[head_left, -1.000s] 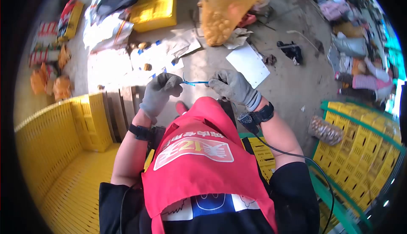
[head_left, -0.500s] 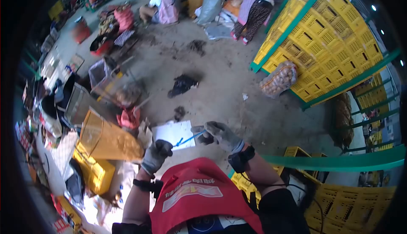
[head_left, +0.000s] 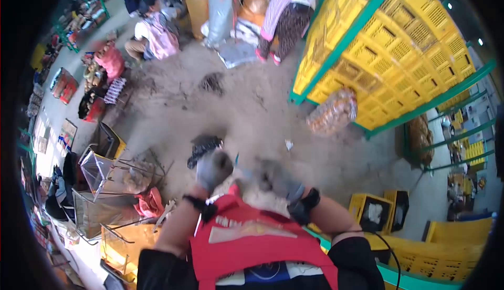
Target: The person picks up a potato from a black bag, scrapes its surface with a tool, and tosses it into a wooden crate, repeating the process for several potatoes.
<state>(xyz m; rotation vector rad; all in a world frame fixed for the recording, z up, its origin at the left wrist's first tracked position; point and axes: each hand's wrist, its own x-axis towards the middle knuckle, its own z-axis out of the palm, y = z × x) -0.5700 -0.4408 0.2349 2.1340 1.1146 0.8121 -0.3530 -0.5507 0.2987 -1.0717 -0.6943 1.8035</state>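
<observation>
In the head view my left hand (head_left: pixel 214 168), in a grey glove, is closed in front of the red apron (head_left: pixel 262 240). A short piece of blue cord (head_left: pixel 236 159) shows beside its fingers. Right of it, my right hand (head_left: pixel 277 178) wears a grey glove too and is smeared by motion. Its fingers look curled, and what they hold is hidden. A crumpled black plastic bag (head_left: pixel 202 149) lies on the floor just beyond my left hand. Dark straps circle both my wrists.
Stacked yellow crates (head_left: pixel 388 53) stand in a green frame at the right, with a full net sack (head_left: pixel 333 112) against them. Wire-framed bag holders (head_left: pixel 100 174) and a pink bag (head_left: pixel 149 202) are at the left. A seated person (head_left: pixel 157 38) and others are at the back.
My view has turned, and the background has shifted left. My hands have drawn closer together; the blue cord stretched between them before now shows only as a short piece. The white sheet is out of sight.
</observation>
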